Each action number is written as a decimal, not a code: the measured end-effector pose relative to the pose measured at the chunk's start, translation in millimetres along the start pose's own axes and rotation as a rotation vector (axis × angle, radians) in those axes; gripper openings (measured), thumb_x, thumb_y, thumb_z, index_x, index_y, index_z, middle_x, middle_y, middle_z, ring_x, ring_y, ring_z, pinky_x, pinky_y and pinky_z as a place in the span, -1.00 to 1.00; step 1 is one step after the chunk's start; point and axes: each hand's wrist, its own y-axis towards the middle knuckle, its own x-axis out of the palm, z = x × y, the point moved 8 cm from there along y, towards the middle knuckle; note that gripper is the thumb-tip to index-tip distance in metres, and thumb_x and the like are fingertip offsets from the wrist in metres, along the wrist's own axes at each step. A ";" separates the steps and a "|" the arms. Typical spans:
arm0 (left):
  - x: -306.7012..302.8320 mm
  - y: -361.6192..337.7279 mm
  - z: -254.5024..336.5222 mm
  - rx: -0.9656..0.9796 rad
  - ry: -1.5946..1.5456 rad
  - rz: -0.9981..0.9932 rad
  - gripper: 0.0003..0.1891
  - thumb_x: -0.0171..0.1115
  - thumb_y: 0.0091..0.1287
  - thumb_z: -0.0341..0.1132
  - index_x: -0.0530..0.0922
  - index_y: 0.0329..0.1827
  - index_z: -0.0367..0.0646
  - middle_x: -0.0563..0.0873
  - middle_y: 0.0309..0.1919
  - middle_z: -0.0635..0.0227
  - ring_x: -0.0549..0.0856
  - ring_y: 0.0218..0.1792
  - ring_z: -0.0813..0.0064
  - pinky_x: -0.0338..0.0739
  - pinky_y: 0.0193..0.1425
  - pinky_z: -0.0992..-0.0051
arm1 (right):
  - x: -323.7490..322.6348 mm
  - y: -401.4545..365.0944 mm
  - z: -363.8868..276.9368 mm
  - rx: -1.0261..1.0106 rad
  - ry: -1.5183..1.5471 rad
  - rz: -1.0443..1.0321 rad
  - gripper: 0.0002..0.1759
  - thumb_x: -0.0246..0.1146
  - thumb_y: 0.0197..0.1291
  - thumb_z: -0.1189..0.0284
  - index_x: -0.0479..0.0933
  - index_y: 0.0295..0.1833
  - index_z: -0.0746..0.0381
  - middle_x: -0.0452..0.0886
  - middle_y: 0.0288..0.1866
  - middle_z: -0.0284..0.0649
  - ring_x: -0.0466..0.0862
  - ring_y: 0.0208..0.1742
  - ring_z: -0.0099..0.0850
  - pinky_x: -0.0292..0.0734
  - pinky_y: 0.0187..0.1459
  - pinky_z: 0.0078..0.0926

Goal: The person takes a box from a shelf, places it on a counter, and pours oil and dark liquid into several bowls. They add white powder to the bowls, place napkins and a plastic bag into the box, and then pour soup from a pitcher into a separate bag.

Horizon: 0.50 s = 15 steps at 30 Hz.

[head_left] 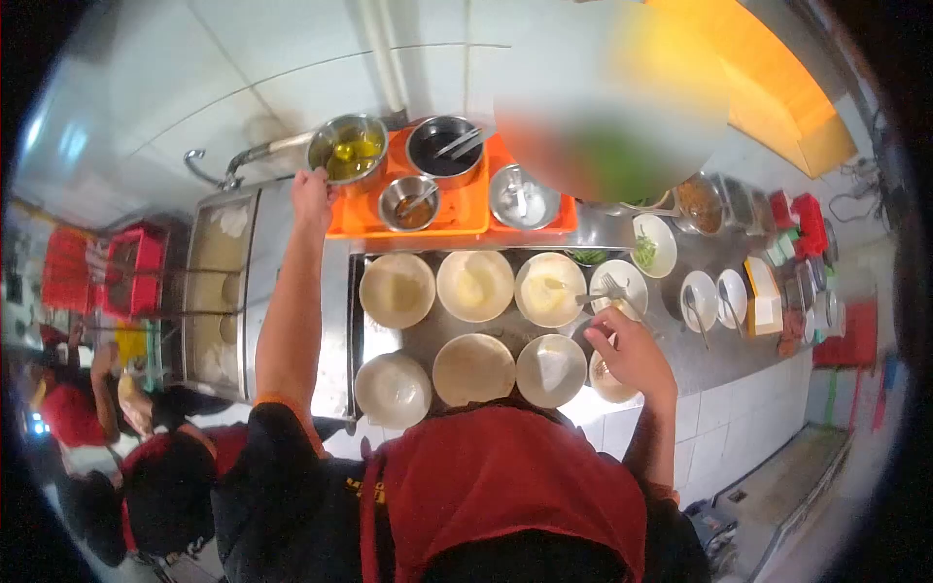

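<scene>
My left hand (313, 200) is closed at the near rim of a metal pot (318, 154) of yellow oil. My right hand (632, 352) is over the counter's near edge, fingers curled together; whatever they hold is too small to make out. Just beyond it, a fork (614, 288) lies on a white bowl (634, 275). Several pale bowls stand in two rows between my arms. A bowl in the far row (537, 309) holds something pale yellow, with a utensil reaching over its right rim. Under my right hand, another bowl (604, 386) is partly covered.
An orange tray (457, 222) behind the bowls carries a pot of dark liquid (432, 146) and a small pot of brown sauce (397, 207). A pot of white powder (507, 199) stands beside them. Chopped greens (645, 255) and spoons lie right. Other people work at lower left.
</scene>
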 end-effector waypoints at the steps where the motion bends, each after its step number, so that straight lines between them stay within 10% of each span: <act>1: 5.5 1.9 -8.5 -0.003 -0.027 0.003 -0.81 0.12 0.30 -0.49 0.27 -0.31 -0.04 0.48 -0.54 0.36 0.49 -0.66 0.54 0.28 -0.68 0.54 | -6.7 -2.3 7.5 -0.013 0.014 0.029 -0.69 0.28 0.32 0.23 0.54 -0.10 0.30 0.70 -0.29 -0.02 0.71 -0.25 -0.10 0.56 -0.18 -0.20; 8: -2.1 24.8 -75.7 -0.061 0.013 0.030 -0.84 0.16 0.35 -0.40 0.32 -0.28 -0.10 0.53 -0.46 0.25 0.57 -0.56 0.40 0.47 -0.55 0.40 | -11.0 -18.8 54.6 0.120 0.069 -0.029 -0.71 0.26 0.33 0.26 0.54 -0.13 0.31 0.72 -0.27 -0.04 0.71 -0.26 -0.11 0.57 -0.19 -0.24; 10: -31.5 23.6 -51.8 0.292 0.507 0.463 -0.79 0.19 0.34 -0.34 0.36 -0.13 -0.21 0.56 -0.46 0.22 0.62 -0.45 0.34 0.53 -0.46 0.37 | -9.2 -22.4 67.8 0.110 0.064 -0.025 -0.71 0.26 0.33 0.26 0.54 -0.12 0.30 0.72 -0.27 -0.04 0.71 -0.27 -0.11 0.57 -0.20 -0.23; 12: 74.1 -84.2 13.0 0.689 0.710 0.307 -0.68 0.27 0.32 -0.23 0.45 -0.07 -0.29 0.61 -0.43 0.09 0.66 -0.33 0.15 0.57 -0.26 0.22 | -5.1 -18.9 79.0 0.095 0.055 -0.023 -0.71 0.25 0.33 0.25 0.54 -0.12 0.29 0.72 -0.27 -0.04 0.71 -0.28 -0.12 0.57 -0.20 -0.23; 14: 173.4 -133.8 -37.0 0.364 1.141 -0.308 -0.51 0.36 0.24 -0.05 0.55 -0.04 -0.35 0.70 -0.11 -0.11 0.68 -0.02 -0.04 0.53 0.11 0.11 | 2.8 -3.5 70.0 -0.097 0.072 -0.011 -0.75 0.25 0.34 0.31 0.56 -0.09 0.31 0.69 -0.30 -0.09 0.69 -0.30 -0.24 0.55 -0.21 -0.31; 15: 204.4 -164.3 -47.5 0.407 1.267 -0.289 -0.49 0.35 0.24 0.00 0.58 -0.04 -0.34 0.74 -0.24 -0.10 0.75 -0.14 -0.02 0.60 0.03 0.12 | 7.7 7.9 66.5 -0.119 0.061 -0.021 -0.74 0.26 0.33 0.31 0.55 -0.07 0.31 0.68 -0.30 -0.08 0.69 -0.29 -0.24 0.55 -0.19 -0.31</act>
